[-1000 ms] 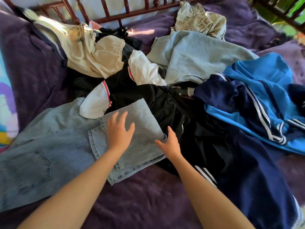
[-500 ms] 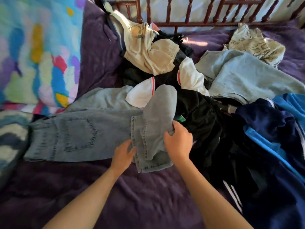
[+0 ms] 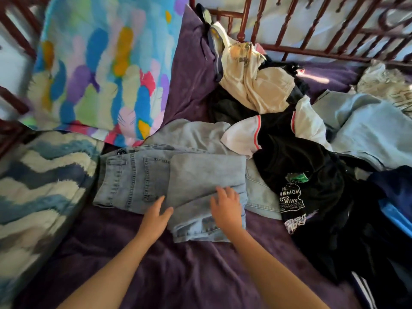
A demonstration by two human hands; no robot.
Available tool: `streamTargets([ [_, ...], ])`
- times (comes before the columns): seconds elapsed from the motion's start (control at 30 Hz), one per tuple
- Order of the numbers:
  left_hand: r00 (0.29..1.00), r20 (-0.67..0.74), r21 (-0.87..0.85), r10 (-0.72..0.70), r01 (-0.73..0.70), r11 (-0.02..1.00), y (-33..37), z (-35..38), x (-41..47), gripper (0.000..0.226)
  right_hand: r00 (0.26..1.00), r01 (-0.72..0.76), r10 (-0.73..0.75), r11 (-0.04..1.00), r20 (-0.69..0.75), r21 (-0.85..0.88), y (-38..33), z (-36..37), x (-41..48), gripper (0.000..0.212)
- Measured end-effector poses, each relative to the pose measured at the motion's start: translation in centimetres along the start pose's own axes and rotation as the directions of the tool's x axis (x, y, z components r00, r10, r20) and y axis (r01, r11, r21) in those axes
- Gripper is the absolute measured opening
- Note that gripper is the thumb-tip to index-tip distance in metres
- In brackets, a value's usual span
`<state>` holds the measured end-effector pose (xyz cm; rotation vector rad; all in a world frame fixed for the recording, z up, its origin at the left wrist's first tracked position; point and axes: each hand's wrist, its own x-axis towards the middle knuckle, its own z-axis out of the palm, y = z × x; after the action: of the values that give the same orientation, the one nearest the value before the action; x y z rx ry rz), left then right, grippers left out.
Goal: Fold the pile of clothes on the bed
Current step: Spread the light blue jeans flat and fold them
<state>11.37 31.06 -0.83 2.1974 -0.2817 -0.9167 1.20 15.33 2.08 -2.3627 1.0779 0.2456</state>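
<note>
Light blue jeans (image 3: 138, 177) lie across the purple bedspread (image 3: 178, 275), with the leg end folded back over the seat part into a flat panel (image 3: 205, 175). My left hand (image 3: 156, 216) rests flat at the panel's near left edge, fingers straight. Pressing on the hem end of the folded leg is my right hand (image 3: 226, 207), fingers spread. To the right lies the pile: a black printed T-shirt (image 3: 296, 181), a black and white shirt (image 3: 243, 134), a cream garment (image 3: 254, 85), a pale blue garment (image 3: 370, 130) and dark blue clothing (image 3: 394, 192).
A bright multicoloured pillow (image 3: 100, 70) leans at the back left. A blue and white wavy blanket (image 3: 38, 192) lies at the left. A dark red spindle bed rail (image 3: 312, 32) runs along the back. Bare purple bedspread stretches in front of the jeans.
The jeans leg my right hand gripped has been folded leftward over the seat and laid flat. Both hands now lie open on it. The view has swung left.
</note>
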Motion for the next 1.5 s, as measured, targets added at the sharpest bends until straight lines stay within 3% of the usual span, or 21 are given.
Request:
streamTargets([
  [0.07, 0.996, 0.086, 0.091, 0.039, -0.047, 0.995, -0.6, 1.5, 0.3, 0.064, 0.972, -0.209, 0.217, 0.973, -0.084, 0.1, 2.9, 0.4, 0.8, 0.047],
  [0.13, 0.996, 0.076, 0.132, 0.038, -0.048, 0.99, -0.7, 2.6, 0.7, 0.068, 0.922, -0.369, 0.386, 0.872, 0.011, 0.321, 5.1, 0.7, 2.1, 0.057],
  [0.2, 0.998, 0.021, 0.175, 0.057, -0.06, 0.983, -0.8, 2.9, 1.2, 0.071, 0.904, -0.411, 0.407, 0.746, 0.13, 0.524, 6.1, 1.0, 3.0, 0.068],
  [0.27, 0.991, -0.014, 0.334, 0.132, -0.12, 0.935, -1.1, 2.6, 1.1, 0.077, 0.897, -0.424, 0.398, 0.655, 0.192, 0.626, 6.5, 0.9, 3.6, 0.071],
  [0.33, 0.953, -0.044, 0.52, 0.301, -0.235, 0.821, -1.5, 2.3, 0.9, 0.082, 0.902, -0.411, 0.391, 0.645, 0.184, 0.645, 6.3, 0.2, 3.7, 0.059],
  [0.4, 0.912, 0.002, 0.576, 0.41, -0.336, 0.745, -1.5, 2.4, 0.5, 0.078, 0.906, -0.379, 0.408, 0.668, 0.11, 0.64, 5.6, -0.8, 3.2, 0.036],
  [0.47, 0.936, 0.068, 0.566, 0.344, -0.32, 0.76, -1.1, 2.2, 0.8, 0.072, 0.906, -0.343, 0.423, 0.704, 0.021, 0.622, 3.8, -2.1, 2.5, 0.031],
  [0.53, 0.96, 0.078, 0.544, 0.269, -0.267, 0.796, -0.7, 1.3, 1.6, 0.069, 0.921, -0.267, 0.383, 0.751, -0.069, 0.603, 0.4, -3.9, 1.8, 0.039],
  [0.63, 0.973, 0.056, 0.474, 0.223, -0.222, 0.852, -0.5, -1.2, 2.4, 0.069, 0.965, -0.078, 0.202, 0.83, -0.167, 0.553, -6.5, -6.3, 0.8, 0.049],
  [0.77, 0.987, -0.059, 0.34, 0.149, -0.12, 0.933, -3.2, -6.1, 2.4, 0.065, 0.983, 0.124, -0.05, 0.889, -0.176, 0.441, -16.9, -5.4, 0.3, 0.048],
  [0.9, 0.932, -0.363, 0.056, 0.012, 0.009, 0.998, -9.3, -12.0, 1.3, 0.034, 0.949, 0.278, -0.304, 0.931, 0.08, 0.238, -24.2, 0.7, 1.4, 0.048],
  [1.0, 0.88, -0.458, -0.112, -0.125, 0.082, 0.99, -11.1, -14.4, -0.6, 0.036, 0.875, 0.358, -0.321, 0.933, 0.363, -0.036, -23.6, 5.7, 2.7, 0.043],
  [1.1, 0.806, -0.592, -0.046, -0.011, -0.02, 0.999, -10.7, -14.2, -1.9, 0.04, 0.838, 0.414, -0.296, 0.892, 0.458, -0.181, -19.8, 8.5, 4.0, 0.044],
  [1.13, 0.762, -0.641, 0.077, 0.091, -0.054, 0.996, -10.4, -13.9, -1.9, 0.039, 0.831, 0.441, -0.319, 0.877, 0.456, -0.191, -18.9, 8.6, 4.2, 0.046],
  [1.2, 0.72, -0.551, 0.466, 0.421, -0.152, 0.871, -10.2, -13.3, -1.3, 0.044, 0.825, 0.488, -0.392, 0.857, 0.407, -0.165, -17.7, 8.6, 4.2, 0.05],
  [1.23, 0.703, -0.42, 0.647, 0.575, -0.212, 0.732, -10.2, -12.8, -0.8, 0.05, 0.821, 0.536, -0.468, 0.829, 0.326, -0.161, -17.0, 8.5, 3.9, 0.052],
  [1.3, 0.687, -0.113, 0.807, 0.718, -0.358, 0.47, -9.7, -12.1, 0.2, 0.064, 0.791, 0.608, -0.605, 0.761, 0.094, -0.224, -15.1, 9.0, 3.3, 0.054],
  [1.37, 0.678, 0.124, 0.854, 0.724, -0.445, 0.27, -9.3, -12.1, 1.7, 0.091, 0.795, 0.584, -0.606, 0.75, 0.032, -0.31, -12.5, 10.0, 2.5, 0.06],
  [1.4, 0.715, 0.211, 0.875, 0.667, -0.442, 0.198, -9.3, -12.3, 2.7, 0.109, 0.8, 0.568, -0.599, 0.737, 0.038, -0.366, -11.4, 10.6, 2.1, 0.067],
  [1.5, 0.823, 0.322, 0.91, 0.467, -0.406, 0.088, -8.1, -13.3, 4.9, 0.146, 0.81, 0.548, -0.58, 0.698, 0.085, -0.461, -9.9, 12.4, 1.6, 0.104],
])
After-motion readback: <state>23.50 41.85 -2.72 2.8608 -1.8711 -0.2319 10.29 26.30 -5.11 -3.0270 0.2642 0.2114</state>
